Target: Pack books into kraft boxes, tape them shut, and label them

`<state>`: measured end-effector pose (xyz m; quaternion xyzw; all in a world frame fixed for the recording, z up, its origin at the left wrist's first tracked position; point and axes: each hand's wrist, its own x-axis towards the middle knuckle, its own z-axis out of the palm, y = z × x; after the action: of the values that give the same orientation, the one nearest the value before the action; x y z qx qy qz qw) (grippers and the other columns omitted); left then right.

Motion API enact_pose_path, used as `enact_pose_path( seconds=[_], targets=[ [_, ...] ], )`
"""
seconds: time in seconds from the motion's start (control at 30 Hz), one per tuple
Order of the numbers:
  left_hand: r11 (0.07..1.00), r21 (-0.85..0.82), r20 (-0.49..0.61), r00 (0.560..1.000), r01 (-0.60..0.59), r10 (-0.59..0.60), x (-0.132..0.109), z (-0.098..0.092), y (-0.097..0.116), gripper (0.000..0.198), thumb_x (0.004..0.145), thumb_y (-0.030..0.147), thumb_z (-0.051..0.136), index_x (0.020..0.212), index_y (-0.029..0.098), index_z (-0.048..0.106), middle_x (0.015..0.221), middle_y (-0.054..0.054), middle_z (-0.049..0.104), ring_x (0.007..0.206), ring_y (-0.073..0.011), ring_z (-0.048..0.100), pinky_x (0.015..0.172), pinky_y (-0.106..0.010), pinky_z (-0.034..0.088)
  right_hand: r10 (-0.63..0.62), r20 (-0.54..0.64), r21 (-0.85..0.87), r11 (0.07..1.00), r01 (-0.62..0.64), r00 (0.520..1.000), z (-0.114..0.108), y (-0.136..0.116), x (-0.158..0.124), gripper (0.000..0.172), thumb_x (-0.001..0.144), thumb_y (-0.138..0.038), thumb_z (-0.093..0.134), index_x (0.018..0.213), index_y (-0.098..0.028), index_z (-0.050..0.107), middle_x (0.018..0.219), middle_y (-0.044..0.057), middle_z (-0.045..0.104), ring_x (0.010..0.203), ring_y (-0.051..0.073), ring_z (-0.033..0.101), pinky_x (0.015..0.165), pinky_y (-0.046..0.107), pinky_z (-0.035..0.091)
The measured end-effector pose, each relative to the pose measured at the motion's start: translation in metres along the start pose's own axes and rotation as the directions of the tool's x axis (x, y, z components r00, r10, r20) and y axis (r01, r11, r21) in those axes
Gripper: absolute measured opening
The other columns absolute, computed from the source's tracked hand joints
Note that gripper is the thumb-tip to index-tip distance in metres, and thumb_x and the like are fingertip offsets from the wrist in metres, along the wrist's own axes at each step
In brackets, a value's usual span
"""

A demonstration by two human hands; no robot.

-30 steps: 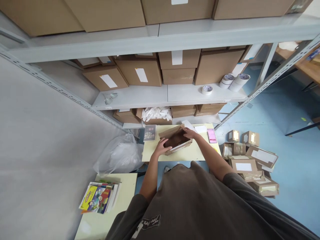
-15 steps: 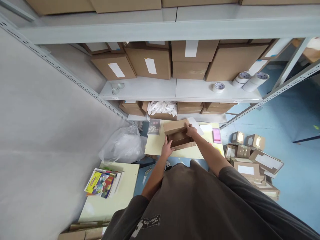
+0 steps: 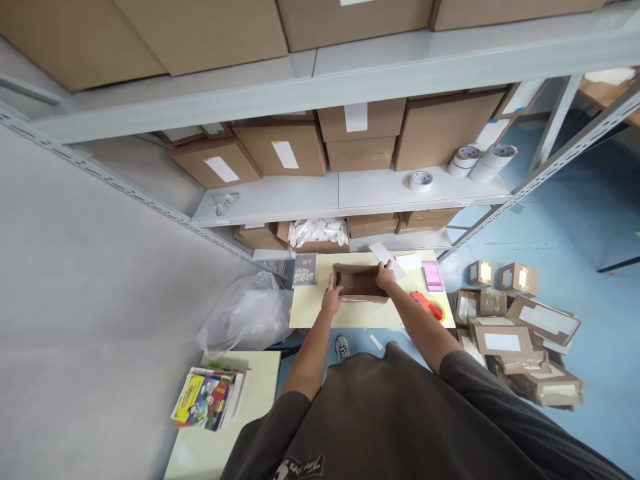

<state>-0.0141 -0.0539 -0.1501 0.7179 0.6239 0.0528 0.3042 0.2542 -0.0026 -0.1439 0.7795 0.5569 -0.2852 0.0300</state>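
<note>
An open cardboard box [image 3: 361, 291] is held between my two hands above the pale yellow table [image 3: 313, 313], its dark inside facing up. My left hand [image 3: 332, 297] grips the box's left end, thumb at the rim. On the right end, my right hand [image 3: 386, 275] is closed over the edge. A white sheet [image 3: 391, 259] lies just beyond my right hand. Left of the box is a dark printed booklet [image 3: 305, 269]. To the right are a red tape dispenser [image 3: 424, 304] and a pink item [image 3: 433, 276], partly pixelated.
Shelving [image 3: 280, 200] with cardboard boxes and tape rolls [image 3: 421, 181] rises behind the table. A clear plastic bag [image 3: 245, 313] sits at left, above a side table with books [image 3: 205, 398]. Boxes [image 3: 503, 341] are piled on the floor at right.
The box has tipped so its opening faces up more, and its raised back flap no longer shows. My right hand has shifted slightly down. The camera view has tilted, revealing the tape dispenser.
</note>
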Motion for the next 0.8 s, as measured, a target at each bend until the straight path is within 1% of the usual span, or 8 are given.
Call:
enact_pose_path(
  seconds=[0.17, 0.3, 0.43, 0.53, 0.6, 0.67, 0.73, 0.8],
  targets=[
    [0.999, 0.021, -0.03, 0.999, -0.033, 0.034, 0.0, 0.001, -0.007, 0.022, 0.091, 0.018, 0.078, 0.113, 0.021, 0.078, 0.185, -0.007, 0.008, 0.132, -0.0325, 0.067, 0.11, -0.044, 0.055, -0.018, -0.006, -0.007, 1.0, 0.018, 1.0, 0.007, 0.002, 0.012, 0.072, 0.095, -0.02, 0.06, 0.163, -0.011, 0.036, 0.174, 0.036, 0.017, 0.126, 0.038, 0.067, 0.104, 0.048, 0.05],
    [1.0, 0.006, -0.021, 1.0, -0.012, 0.012, 0.0, 0.003, -0.005, 0.022, 0.093, 0.02, 0.075, 0.114, 0.023, 0.078, 0.185, -0.003, 0.007, 0.122, -0.0301, 0.072, 0.104, -0.043, 0.059, -0.037, -0.027, -0.013, 0.999, 0.037, 0.999, 0.009, 0.005, 0.016, 0.066, 0.097, -0.015, 0.054, 0.161, -0.012, 0.039, 0.173, 0.034, 0.02, 0.128, 0.037, 0.066, 0.103, 0.046, 0.051],
    [1.0, 0.004, -0.013, 1.0, -0.011, 0.011, 0.0, 0.002, -0.002, 0.021, 0.091, 0.019, 0.077, 0.111, 0.023, 0.078, 0.185, -0.001, 0.003, 0.128, -0.0309, 0.07, 0.106, -0.044, 0.058, -0.058, -0.021, -0.011, 0.998, 0.058, 0.998, 0.005, 0.01, 0.011, 0.066, 0.098, -0.013, 0.051, 0.163, -0.013, 0.038, 0.173, 0.032, 0.022, 0.126, 0.035, 0.067, 0.105, 0.045, 0.05],
    [1.0, 0.008, 0.001, 1.0, -0.028, 0.028, -0.001, 0.002, -0.004, 0.029, 0.09, 0.02, 0.078, 0.119, 0.024, 0.078, 0.185, -0.001, 0.003, 0.138, -0.0332, 0.063, 0.112, -0.046, 0.055, -0.061, -0.028, -0.005, 0.998, 0.06, 0.998, 0.0, 0.013, 0.005, 0.069, 0.098, -0.016, 0.053, 0.165, -0.017, 0.037, 0.173, 0.029, 0.022, 0.123, 0.034, 0.069, 0.105, 0.044, 0.05],
    [0.999, 0.005, -0.009, 0.999, -0.049, 0.049, -0.002, 0.002, -0.006, 0.044, 0.087, 0.019, 0.08, 0.131, 0.025, 0.075, 0.185, -0.003, 0.003, 0.15, -0.035, 0.052, 0.12, -0.046, 0.049, -0.051, -0.024, 0.0, 0.999, 0.051, 0.998, -0.001, 0.012, 0.0, 0.076, 0.097, -0.017, 0.054, 0.17, -0.023, 0.03, 0.175, 0.026, 0.02, 0.124, 0.034, 0.069, 0.106, 0.045, 0.05],
    [0.997, -0.012, -0.021, 0.997, -0.074, 0.074, 0.0, 0.003, -0.01, 0.064, 0.082, 0.017, 0.084, 0.143, 0.023, 0.068, 0.185, -0.006, 0.002, 0.161, -0.0367, 0.036, 0.128, -0.047, 0.04, -0.031, -0.032, -0.013, 0.999, 0.031, 0.999, -0.002, 0.007, -0.007, 0.086, 0.097, -0.02, 0.054, 0.174, -0.028, 0.019, 0.178, 0.024, 0.016, 0.136, 0.037, 0.062, 0.112, 0.049, 0.046],
    [0.993, -0.073, 0.004, 0.996, -0.094, 0.094, 0.002, 0.004, -0.014, 0.082, 0.074, 0.019, 0.09, 0.151, 0.023, 0.063, 0.185, -0.008, 0.0, 0.166, -0.0384, 0.026, 0.132, -0.048, 0.034, -0.006, -0.102, -0.039, 0.999, 0.002, 0.995, -0.001, -0.005, -0.018, 0.091, 0.096, -0.023, 0.054, 0.176, -0.029, 0.012, 0.179, 0.022, 0.018, 0.154, 0.041, 0.044, 0.12, 0.056, 0.038],
    [0.976, -0.171, 0.031, 0.989, -0.137, 0.144, 0.004, 0.004, -0.019, 0.096, 0.067, 0.027, 0.097, 0.156, 0.024, 0.059, 0.185, -0.01, -0.002, 0.167, -0.0407, 0.02, 0.132, -0.05, 0.034, -0.007, -0.219, -0.053, 0.999, -0.005, 0.976, 0.001, -0.025, -0.031, 0.09, 0.096, -0.025, 0.053, 0.176, -0.026, 0.013, 0.179, 0.021, 0.022, 0.164, 0.042, 0.024, 0.125, 0.06, 0.03]
  ],
)
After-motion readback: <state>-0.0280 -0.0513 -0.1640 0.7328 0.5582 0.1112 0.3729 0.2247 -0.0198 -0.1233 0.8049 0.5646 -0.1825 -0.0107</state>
